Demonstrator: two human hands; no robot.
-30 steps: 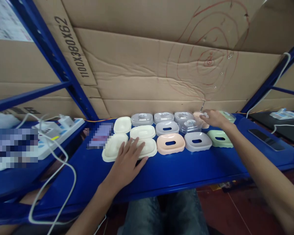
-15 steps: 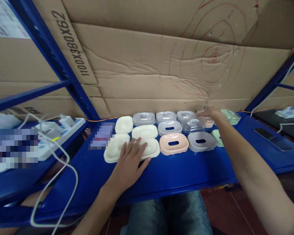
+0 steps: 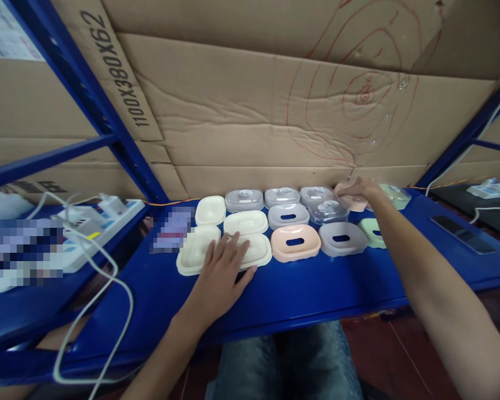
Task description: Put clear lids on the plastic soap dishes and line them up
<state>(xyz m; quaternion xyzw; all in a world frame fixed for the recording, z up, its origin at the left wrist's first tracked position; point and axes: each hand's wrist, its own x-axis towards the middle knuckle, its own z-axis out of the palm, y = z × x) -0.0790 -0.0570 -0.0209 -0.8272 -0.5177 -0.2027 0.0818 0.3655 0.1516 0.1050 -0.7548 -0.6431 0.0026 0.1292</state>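
We count four cream trays (image 3: 210,210) at about nine o'clock of the cluster on the blue shelf (image 3: 308,289). Three grey lidded boxes (image 3: 244,200) line the twelve o'clock edge, and a fourth clear-lidded one (image 3: 329,211) sits just in front of them. Two grey slotted trays (image 3: 288,216) lie toward the middle, and one pink slotted tray (image 3: 295,243) at six o'clock. At three o'clock we see one green tray (image 3: 370,230), one green lidded box (image 3: 395,195) and one pink piece (image 3: 354,203). We count two hands, the left hand (image 3: 220,275) and the right hand (image 3: 360,189). One white power strip (image 3: 91,225) lies far at nine o'clock.
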